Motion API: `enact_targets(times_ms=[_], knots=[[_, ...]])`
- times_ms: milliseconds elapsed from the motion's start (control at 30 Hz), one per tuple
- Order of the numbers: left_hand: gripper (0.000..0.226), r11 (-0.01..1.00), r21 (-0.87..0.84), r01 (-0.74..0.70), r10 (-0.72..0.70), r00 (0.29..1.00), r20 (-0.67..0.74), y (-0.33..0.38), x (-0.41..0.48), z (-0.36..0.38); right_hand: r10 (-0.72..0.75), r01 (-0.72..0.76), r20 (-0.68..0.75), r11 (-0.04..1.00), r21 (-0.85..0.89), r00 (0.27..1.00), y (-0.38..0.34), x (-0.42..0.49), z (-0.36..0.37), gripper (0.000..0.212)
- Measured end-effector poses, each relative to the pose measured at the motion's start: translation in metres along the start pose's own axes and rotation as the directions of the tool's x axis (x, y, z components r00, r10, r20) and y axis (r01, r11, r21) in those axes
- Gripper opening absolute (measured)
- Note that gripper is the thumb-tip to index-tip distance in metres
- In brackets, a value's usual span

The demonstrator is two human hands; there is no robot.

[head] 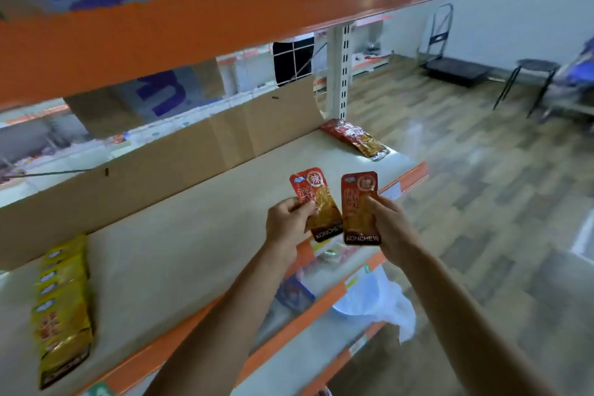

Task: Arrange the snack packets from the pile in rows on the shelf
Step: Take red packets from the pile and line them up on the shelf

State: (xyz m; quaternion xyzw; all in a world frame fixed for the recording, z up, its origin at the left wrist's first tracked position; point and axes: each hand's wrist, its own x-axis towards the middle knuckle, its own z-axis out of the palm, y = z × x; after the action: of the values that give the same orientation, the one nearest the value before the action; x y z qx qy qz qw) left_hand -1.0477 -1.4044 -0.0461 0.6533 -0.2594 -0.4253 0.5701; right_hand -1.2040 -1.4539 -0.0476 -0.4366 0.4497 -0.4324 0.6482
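My left hand [287,220] grips a red snack packet [316,201] by its left edge, held upright above the front of the pale shelf [180,244]. Beside it, my right hand [390,225] pinches a second red packet [360,207] marked KONCHEW. The two packets touch at their lower edges. A short row of red packets [355,137] lies at the shelf's far right end. A row of yellow packets [62,305] lies overlapped at the left end.
A cardboard panel [154,170] backs the shelf, and an orange beam [193,29] crosses overhead. Lower shelves hold a white plastic bag [379,302] and a blue packet [294,294]. A stool [530,80] and a trolley [453,67] stand on the wooden floor to the right.
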Motion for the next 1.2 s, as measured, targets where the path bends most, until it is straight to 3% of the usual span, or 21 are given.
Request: enact_targets(times_ms=[233,400,533,700,900,1033,1200], knots=[[0.011,0.997,0.078,-0.025,0.021,0.998,0.055,0.016,0.073,0.061,-0.072,0.059,-0.085,0.987,-0.148,0.994,-0.03,0.074,-0.027,0.022],[0.014,0.997,0.079,-0.022,0.017,0.997,0.071,0.024,0.105,0.083,-0.091,0.073,-0.112,0.986,-0.151,0.99,-0.04,0.117,-0.033,0.019],[0.007,0.995,0.102,-0.008,0.006,1.0,0.018,0.027,0.125,0.091,-0.095,0.077,-0.106,0.984,-0.161,0.99,-0.047,0.149,-0.037,0.018],[0.016,0.987,0.156,0.025,-0.014,0.997,-0.073,0.027,0.15,0.096,-0.092,0.06,-0.12,0.967,-0.246,0.988,-0.056,0.197,-0.048,0.014],[0.005,0.997,0.052,0.05,-0.043,0.99,-0.132,0.037,0.159,0.12,-0.051,0.064,0.05,0.94,-0.336,0.997,-0.076,0.243,-0.068,0.016],[0.011,0.995,0.083,0.053,-0.038,0.983,-0.179,0.038,0.154,0.137,0.001,0.077,0.189,0.91,-0.407,0.982,-0.082,0.265,-0.08,0.015],[0.009,0.997,0.026,0.075,-0.066,0.966,-0.248,0.033,0.149,0.15,0.022,0.096,0.226,0.861,-0.499,0.974,-0.076,0.282,-0.086,0.019]])
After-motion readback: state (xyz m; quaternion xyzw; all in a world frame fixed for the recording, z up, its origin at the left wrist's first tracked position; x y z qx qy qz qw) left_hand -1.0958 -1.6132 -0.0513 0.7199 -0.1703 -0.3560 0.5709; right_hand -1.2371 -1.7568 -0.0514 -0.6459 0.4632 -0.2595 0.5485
